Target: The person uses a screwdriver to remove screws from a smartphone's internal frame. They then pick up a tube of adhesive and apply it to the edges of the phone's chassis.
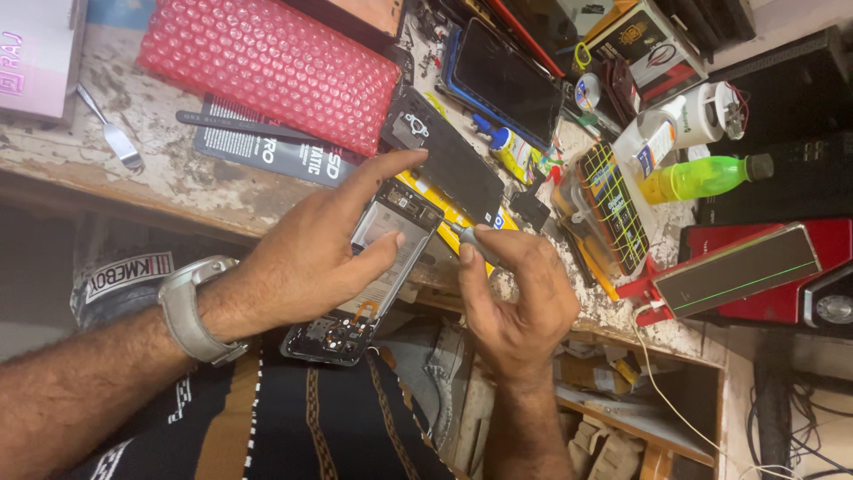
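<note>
Left hand: your left hand (306,258) is closed around the opened phone (378,267), thumb across its inner face, forefinger stretched out over its upper end.
Phone: it is tilted, its upper end over the workbench's (178,182) near edge and its lower end, with the exposed parts, hanging off the bench above your lap.
Right hand: your right hand (515,293) pinches a thin screwdriver (471,238), fingers shut on the shaft, the tip meeting the phone's upper right corner.
Near edge: the bench edge runs slantwise from the left side down toward the right; both your hands work right at it, wrists off the bench.
Behind the phone: a black back cover (453,160) lies just beyond your forefinger, with a yellow strip (444,212) beside it, so there is little room forward.
Left part of bench: a red bubble-wrap pouch (275,67) sits toward the far edge, a dark card (275,151) half under it, and a metal spudger (111,133) lies near the left corner on a bare worn patch.
Right part of bench: crowded; a dark-screened phone (506,80), a grid-topped parts box (609,204), a green bottle (702,178) and a red device (755,271) stand close together.
Below the edge: an open shelf (622,400) of clutter sits under your right wrist.
</note>
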